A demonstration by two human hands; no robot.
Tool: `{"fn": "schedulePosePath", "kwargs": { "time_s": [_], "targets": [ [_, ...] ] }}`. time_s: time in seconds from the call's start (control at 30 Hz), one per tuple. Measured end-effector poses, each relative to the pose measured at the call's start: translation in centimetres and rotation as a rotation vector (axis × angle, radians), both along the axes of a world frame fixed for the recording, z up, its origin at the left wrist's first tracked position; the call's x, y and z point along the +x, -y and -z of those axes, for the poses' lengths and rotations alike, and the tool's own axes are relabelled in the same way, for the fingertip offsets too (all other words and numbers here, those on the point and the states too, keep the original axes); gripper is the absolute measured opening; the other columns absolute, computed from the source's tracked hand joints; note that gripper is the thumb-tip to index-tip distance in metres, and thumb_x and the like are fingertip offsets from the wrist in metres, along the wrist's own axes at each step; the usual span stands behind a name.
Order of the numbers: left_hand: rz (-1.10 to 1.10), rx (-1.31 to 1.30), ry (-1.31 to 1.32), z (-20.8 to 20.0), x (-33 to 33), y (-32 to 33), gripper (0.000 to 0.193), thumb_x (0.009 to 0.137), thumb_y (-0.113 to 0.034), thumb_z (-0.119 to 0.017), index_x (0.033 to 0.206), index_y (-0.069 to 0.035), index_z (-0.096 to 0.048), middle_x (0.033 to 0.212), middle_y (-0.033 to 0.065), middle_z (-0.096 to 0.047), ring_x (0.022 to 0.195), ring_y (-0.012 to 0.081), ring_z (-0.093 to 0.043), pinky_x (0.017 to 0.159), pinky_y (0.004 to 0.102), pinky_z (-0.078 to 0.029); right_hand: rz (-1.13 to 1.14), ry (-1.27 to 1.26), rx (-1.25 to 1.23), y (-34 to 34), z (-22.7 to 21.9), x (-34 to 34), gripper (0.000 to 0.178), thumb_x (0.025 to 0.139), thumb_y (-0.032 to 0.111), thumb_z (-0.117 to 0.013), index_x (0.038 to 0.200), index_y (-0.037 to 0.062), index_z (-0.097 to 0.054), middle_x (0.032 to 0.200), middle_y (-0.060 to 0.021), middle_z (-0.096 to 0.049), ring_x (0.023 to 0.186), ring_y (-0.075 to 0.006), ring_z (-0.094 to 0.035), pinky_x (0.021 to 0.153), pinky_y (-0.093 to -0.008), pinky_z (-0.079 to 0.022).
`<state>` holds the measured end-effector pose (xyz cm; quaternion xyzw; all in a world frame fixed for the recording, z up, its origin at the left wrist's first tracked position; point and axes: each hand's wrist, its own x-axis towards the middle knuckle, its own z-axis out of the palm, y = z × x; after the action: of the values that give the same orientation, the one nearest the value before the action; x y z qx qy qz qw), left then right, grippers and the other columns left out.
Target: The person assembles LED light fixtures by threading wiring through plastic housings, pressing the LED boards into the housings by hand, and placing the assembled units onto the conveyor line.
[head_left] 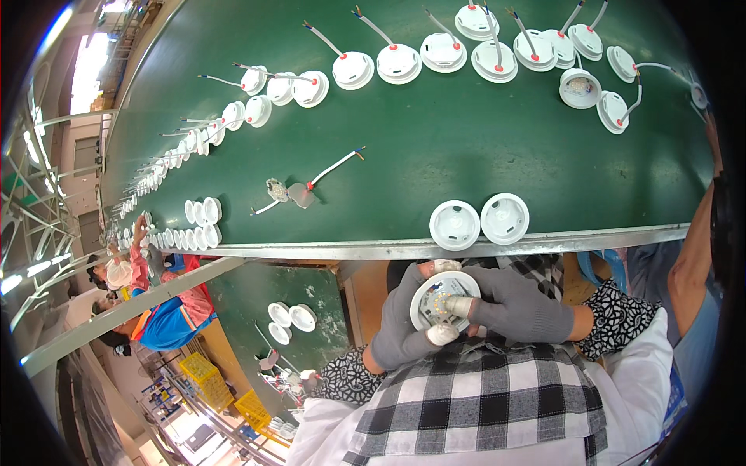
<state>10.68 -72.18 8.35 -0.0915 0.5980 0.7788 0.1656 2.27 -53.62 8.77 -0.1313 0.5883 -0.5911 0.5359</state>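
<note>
Over my lap, in front of the bench edge, I hold a round white lamp housing (423,289) with a small LED board (442,303) inside it. My left hand (400,320), in a grey glove with pale-wrapped fingertips, grips the housing from the left with its fingers curled round the rim. My right hand (519,306), gloved the same way, is closed at the right side, one wrapped digit pressing on the board. Some of its fingers are hidden under the housing. Two open white housings (454,225) (505,218) stand side by side at the bench edge beyond my hands.
Wired white lamps (353,71) line the green bench (365,116). A loose wired piece (301,195) lies mid-bench; stacked housings (203,235) stand at left. A side table (322,283) holds white cups and wired parts. Other people (175,314) sit at left; another person's arm (694,241) is at right.
</note>
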Motion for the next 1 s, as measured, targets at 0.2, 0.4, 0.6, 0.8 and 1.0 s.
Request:
{"fn": "schedulePosePath", "kwargs": {
  "time_s": [0.2,0.4,0.6,0.8,1.0],
  "targets": [
    [0.09,0.033,0.152,-0.3,0.5,-0.2,0.086,0.066,-0.02,-0.085,0.132,-0.004,-0.033,0.123,0.0157,-0.049,0.115,0.0231,-0.053,0.099,0.0395,-0.044,0.119,-0.086,-0.001,0.2,0.1,1.1,0.034,0.091,0.018,-0.053,0.119,-0.0014,-0.057,0.089,-0.0122,-0.068,0.064,-0.0116,-0.066,0.064,-0.0249,-0.054],
    [0.065,0.088,0.122,0.0,-0.3,0.1,0.091,0.057,-0.01,-0.09,0.129,-0.008,-0.035,0.121,0.0136,-0.051,0.111,0.0221,-0.055,0.094,0.0383,-0.048,0.061,-0.089,-0.025,0.2,0.6,-0.2,0.036,0.091,0.021,-0.053,0.12,-0.0009,-0.056,0.09,-0.0126,-0.068,0.065,-0.0104,-0.066,0.063,-0.0242,-0.053],
    [-0.023,0.016,-0.018,1.3,-0.4,1.1,0.098,0.05,-0.017,-0.096,0.126,-0.006,-0.035,0.119,0.0127,-0.054,0.108,0.0197,-0.057,0.093,0.0365,-0.049,-0.037,0.097,-0.081,0.1,-0.2,-1.5,0.038,0.091,0.025,-0.054,0.119,0.0001,-0.053,0.085,-0.0084,-0.064,0.068,-0.0099,-0.064,0.064,-0.0259,-0.053],
    [-0.017,-0.124,0.178,1.8,-0.8,1.6,0.102,0.05,-0.042,-0.094,0.126,-0.004,-0.038,0.118,0.0088,-0.058,0.108,0.0176,-0.058,0.095,0.0314,-0.045,0.106,-0.53,0.043,-0.5,-0.2,-1.0,0.04,0.079,0.025,-0.068,0.111,0.0038,-0.055,0.077,-0.0034,-0.056,0.066,-0.0149,-0.058,0.061,-0.0314,-0.049],
    [0.036,-0.139,0.02,0.5,-2.2,2.1,0.118,0.033,-0.041,-0.097,0.126,0.0,-0.038,0.118,0.0103,-0.057,0.108,0.0186,-0.058,0.095,0.0324,-0.047,-0.095,-1.436,-0.063,-0.1,-1.2,-3.4,0.041,0.064,0.026,-0.07,0.1,0.0115,-0.056,0.086,-0.0004,-0.054,0.082,-0.018,-0.057,0.078,-0.0348,-0.046]
  ]
}}
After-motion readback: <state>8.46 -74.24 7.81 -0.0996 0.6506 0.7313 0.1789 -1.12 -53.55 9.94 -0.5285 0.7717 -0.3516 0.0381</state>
